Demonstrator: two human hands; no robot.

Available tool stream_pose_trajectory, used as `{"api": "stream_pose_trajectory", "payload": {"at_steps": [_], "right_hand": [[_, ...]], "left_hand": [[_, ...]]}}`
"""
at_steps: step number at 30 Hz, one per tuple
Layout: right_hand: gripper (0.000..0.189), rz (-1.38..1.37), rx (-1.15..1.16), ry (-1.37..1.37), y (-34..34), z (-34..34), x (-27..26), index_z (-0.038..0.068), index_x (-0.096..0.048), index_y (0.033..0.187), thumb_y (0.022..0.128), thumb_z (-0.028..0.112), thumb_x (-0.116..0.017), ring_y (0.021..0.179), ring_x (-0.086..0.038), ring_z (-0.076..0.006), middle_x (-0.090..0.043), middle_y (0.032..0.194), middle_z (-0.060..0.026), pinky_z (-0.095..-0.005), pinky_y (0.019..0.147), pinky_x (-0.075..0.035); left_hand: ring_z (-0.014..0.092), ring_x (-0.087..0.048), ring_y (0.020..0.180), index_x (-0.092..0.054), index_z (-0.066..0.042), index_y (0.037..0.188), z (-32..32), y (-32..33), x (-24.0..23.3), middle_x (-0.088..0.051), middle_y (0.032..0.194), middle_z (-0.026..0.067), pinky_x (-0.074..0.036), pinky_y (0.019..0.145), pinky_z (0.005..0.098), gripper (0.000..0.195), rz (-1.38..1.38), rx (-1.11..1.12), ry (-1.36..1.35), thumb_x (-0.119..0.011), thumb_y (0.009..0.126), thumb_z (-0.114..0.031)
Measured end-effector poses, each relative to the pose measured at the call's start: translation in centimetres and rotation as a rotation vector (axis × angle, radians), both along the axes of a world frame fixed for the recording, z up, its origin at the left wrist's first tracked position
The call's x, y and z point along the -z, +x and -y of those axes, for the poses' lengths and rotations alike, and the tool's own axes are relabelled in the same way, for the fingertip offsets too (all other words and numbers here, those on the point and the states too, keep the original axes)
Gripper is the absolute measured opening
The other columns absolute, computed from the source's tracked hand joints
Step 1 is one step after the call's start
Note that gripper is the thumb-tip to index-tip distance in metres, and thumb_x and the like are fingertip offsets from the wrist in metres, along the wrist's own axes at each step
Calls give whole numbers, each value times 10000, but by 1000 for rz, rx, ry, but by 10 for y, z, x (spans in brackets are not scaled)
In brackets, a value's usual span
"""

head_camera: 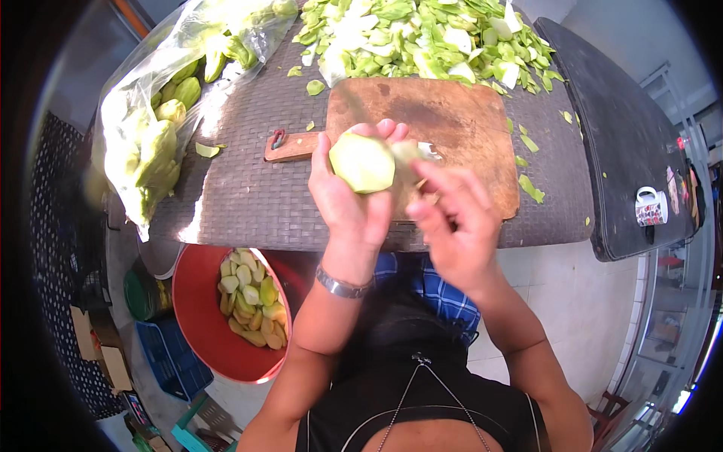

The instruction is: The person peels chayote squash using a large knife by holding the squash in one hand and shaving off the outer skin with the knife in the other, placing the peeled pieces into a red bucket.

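My left hand (pixel 350 217) cups a peeled, pale green chayote (pixel 362 164), its faceted face turned up, over the near left part of a wooden cutting board (pixel 446 104). Just to the right, my right hand (pixel 466 220) is blurred by motion. Its fingers curl around a small knife (pixel 430 198), of which only brownish handle parts show clearly; the blade is smeared. Beyond the board lies a big heap of green and white peelings (pixel 418 42).
A clear plastic bag (pixel 147 135) of unpeeled chayotes lies on the left of the woven table (pixel 243 192). Below the edge stands a red tub (pixel 197 316) with peeled pieces (pixel 254 299). A white patterned mug (pixel 650 208) stands on a black surface (pixel 610 141) at right.
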State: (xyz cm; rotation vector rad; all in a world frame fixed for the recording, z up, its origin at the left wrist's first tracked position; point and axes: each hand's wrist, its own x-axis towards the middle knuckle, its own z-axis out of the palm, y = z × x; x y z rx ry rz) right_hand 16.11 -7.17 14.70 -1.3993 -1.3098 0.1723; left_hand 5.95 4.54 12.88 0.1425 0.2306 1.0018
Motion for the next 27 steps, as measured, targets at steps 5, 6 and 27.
{"api": "stream_pose_trajectory", "payload": {"at_steps": [5,6,27], "right_hand": [[531,-249,57,-154,51,-56,-34,47,-633,1433,993,310,-771,589,-615,-93,-751,1216,-134,-260,546,-506],[531,-246,53,-151,68,-71,-34,47,-633,1433,993,310,-771,589,-615,-93,-751,1216,-134,-260,546,-506],[251,-538,48,-255,166,-99,-7,-6,-582,1187,1105,232,-578,525,-616,-103,-704,963,-101,-251,445,-491]], "left_hand": [[368,-660,1019,-645,-21,1071,-12,-57,-12,-668,1065,166,-580,910,509,485,-130,-43,131,-408,1107,-443],[332,-642,1016,-637,-31,1081,-12,-78,-20,-657,1043,137,-552,868,453,456,-244,-104,224,-427,1106,-435],[200,-672,745,-745,38,1063,-115,-198,-80,-758,868,147,-525,752,323,327,-2211,-640,993,-706,1022,-283]]}}
